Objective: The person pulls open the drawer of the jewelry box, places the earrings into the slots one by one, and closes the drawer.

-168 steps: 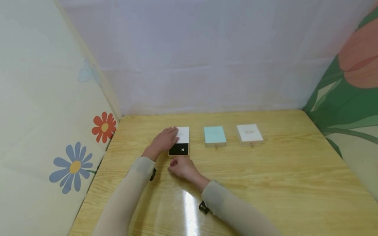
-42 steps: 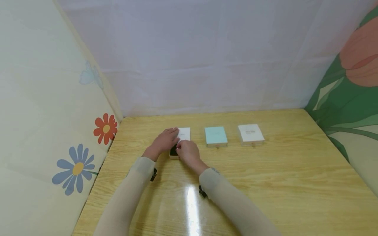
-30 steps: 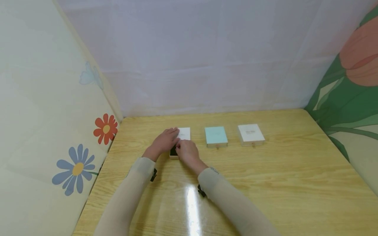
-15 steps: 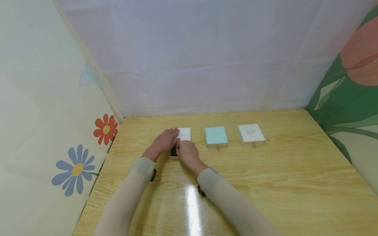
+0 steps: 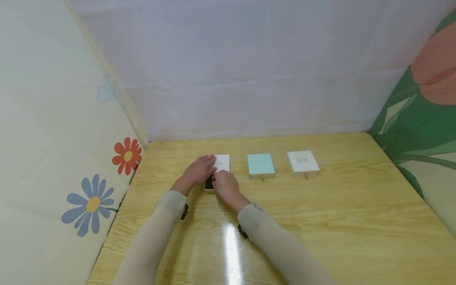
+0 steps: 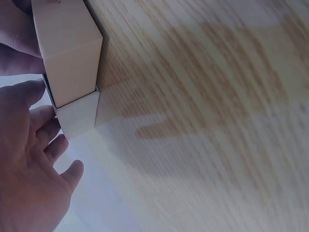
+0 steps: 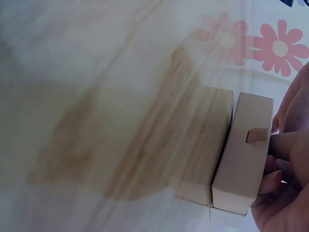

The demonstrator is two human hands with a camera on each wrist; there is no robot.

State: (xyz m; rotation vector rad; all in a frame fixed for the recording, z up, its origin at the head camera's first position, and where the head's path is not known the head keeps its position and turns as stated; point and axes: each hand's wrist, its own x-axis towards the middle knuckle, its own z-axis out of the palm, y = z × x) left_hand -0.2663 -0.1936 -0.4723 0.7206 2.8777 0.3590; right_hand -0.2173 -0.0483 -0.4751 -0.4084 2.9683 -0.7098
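At the left of the row lies a white jewellery box (image 5: pixel 223 161) with its drawer (image 5: pixel 210 191) partly pulled out towards me. Black padding (image 5: pixel 209 183) shows inside the drawer. My left hand (image 5: pixel 197 171) rests across the box top, its fingers extended; the left wrist view has this hand (image 6: pixel 29 159) beside the box's white cover (image 6: pixel 77 116). Over the drawer's right part, my right hand (image 5: pixel 228 187) reaches in with bent fingers. In the right wrist view those fingers (image 7: pixel 273 181) are above the drawer front (image 7: pixel 244 154), which has a small pull tab (image 7: pixel 257 135). What lies under the fingertips is hidden.
A light turquoise box (image 5: pixel 261 163) and another white box (image 5: pixel 303 160), both closed, stand to the right on the wooden table (image 5: pixel 338 221). A pale cloth (image 5: pixel 249 79) hangs behind, and flower-patterned panels (image 5: pixel 42 138) flank the table.
My right hand has moved from in front of the drawer into it, covering the spot where a small shiny ornament lay on the black padding. The left hand stays on the box.
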